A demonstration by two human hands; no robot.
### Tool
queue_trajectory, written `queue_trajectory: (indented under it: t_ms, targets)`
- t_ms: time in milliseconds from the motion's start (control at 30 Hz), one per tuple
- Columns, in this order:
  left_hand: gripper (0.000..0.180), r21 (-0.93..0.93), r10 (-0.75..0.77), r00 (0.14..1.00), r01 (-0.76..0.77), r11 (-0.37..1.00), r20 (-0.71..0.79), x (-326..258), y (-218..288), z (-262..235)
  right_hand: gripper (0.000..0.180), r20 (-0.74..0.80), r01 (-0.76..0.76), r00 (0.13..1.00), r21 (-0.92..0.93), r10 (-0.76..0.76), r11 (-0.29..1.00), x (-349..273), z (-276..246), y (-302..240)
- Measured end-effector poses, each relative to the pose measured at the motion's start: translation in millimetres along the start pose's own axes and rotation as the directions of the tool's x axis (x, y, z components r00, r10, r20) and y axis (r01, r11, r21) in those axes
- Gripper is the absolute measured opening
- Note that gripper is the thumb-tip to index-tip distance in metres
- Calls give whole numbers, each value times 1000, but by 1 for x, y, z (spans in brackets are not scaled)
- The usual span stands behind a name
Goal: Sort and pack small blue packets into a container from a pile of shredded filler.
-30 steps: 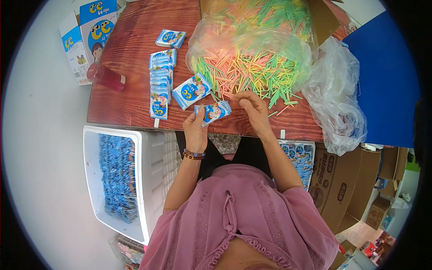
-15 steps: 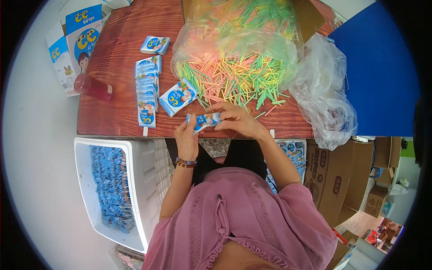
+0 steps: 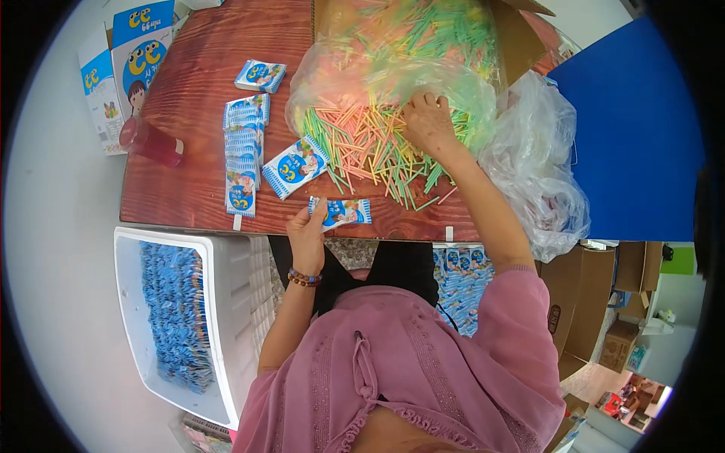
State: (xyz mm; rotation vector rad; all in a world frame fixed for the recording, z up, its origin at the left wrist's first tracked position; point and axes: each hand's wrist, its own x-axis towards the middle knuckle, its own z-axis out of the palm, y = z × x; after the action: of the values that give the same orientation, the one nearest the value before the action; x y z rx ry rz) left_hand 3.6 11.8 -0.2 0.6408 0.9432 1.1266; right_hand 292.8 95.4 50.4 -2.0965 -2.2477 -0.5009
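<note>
A small blue sachet [image 3: 341,212] is pinched at the tabletop [image 3: 189,174] edge by the left hand [image 3: 308,235], mouth held toward the sticks | the right hand [image 3: 428,122], fingers curled loosely, is pressed into the pile of coloured sticks [image 3: 370,143] spilled within reach.

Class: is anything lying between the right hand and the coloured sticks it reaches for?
Nothing visible does. The right hand already rests on the coloured sticks, spilled from the open clear bag onto the wooden table.
</note>
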Motion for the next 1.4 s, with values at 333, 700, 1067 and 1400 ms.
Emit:
queue_trajectory:
  t_ms: [333, 700, 1067, 1400]
  targets:
    - [12, -18, -16, 1000, 16, 1000, -12, 0, 0, -2, 21, 213, 194, 961, -63, -177, 979, 10, 2, -9]
    - [15, -37, 2, 998, 1, 999, 67, 5, -7, -14, 17, 23, 244, 969, 40, -245, 969, -6, 12, 13]
    - [14, -58, -5, 998, 8, 998, 60, 4, -7, -12, 17, 78, 104, 987, 328, -137, 939, -10, 4, 13]
    - [13, -63, -5, 998, 9, 998, 61, 5, -7, -14, 32, 51, 88, 991, 448, -124, 889, -7, 13, 17]
